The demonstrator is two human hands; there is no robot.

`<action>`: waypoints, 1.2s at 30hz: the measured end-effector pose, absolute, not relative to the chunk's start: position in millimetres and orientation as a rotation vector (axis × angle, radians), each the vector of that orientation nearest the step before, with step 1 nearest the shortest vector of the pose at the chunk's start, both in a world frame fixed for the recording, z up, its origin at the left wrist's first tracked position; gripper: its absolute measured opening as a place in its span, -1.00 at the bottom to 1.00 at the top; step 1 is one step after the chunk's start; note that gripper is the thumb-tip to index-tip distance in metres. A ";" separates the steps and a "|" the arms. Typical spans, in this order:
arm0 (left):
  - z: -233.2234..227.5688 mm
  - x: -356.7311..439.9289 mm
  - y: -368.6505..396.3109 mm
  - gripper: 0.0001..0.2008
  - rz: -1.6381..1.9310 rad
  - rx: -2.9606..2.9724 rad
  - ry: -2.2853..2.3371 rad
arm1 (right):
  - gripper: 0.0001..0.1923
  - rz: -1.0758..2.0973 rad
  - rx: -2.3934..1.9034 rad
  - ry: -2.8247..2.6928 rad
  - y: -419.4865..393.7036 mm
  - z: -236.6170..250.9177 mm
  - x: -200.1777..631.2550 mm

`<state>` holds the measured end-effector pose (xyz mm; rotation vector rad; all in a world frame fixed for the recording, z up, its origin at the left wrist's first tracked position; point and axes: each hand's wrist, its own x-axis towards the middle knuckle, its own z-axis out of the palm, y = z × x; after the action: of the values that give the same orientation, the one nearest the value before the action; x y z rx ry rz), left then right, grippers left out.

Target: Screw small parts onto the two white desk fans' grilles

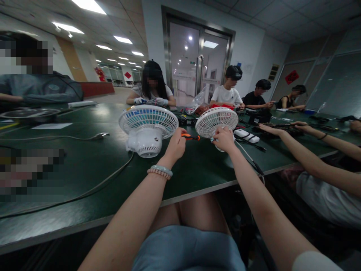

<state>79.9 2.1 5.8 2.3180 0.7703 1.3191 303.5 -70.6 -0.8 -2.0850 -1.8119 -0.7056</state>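
A: What is the left hand [176, 145] doing?

B: It is curling its fingers shut around the orange handle of a screwdriver [190, 137], which is pointing right, toward the other hand. A pair of bead bracelets [160, 171] is sitting on that wrist.

A: And the right hand [224, 139]?

B: It is gripping the lower edge of the small white fan [216, 121], fingers folded closed on the housing under the round grille. The fan is standing on the dark green table [84, 165], a little right of centre and near the person, with its grille tilting up toward the far side. The screwdriver tip is lying just beside that fan's left edge; whether it is touching, I cannot tell.

A: What else is sitting on the table?

B: A second white fan [148, 130], larger in view, is resting to the left of the left hand, with its grille facing up and its motor housing toward us. A grey cable [93, 188] is running from it across the near left of the table. A white box with a black strap [246, 135] is lying just right of the small fan.

A: Anyone nearby?

B: A co-worker's arms [310, 150] are reaching in from the right, hands on dark parts further along. More people are sitting along the far side.
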 end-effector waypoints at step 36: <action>8.5 78.7 -0.7 -0.72 1.269 2.411 0.904 | -0.76 -0.705 -2.104 -1.816 -72.1 1.0 302.7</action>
<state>78.7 -0.7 8.5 2.4114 0.9040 1.2690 302.7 -72.1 1.0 -2.1037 -1.8160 -0.7052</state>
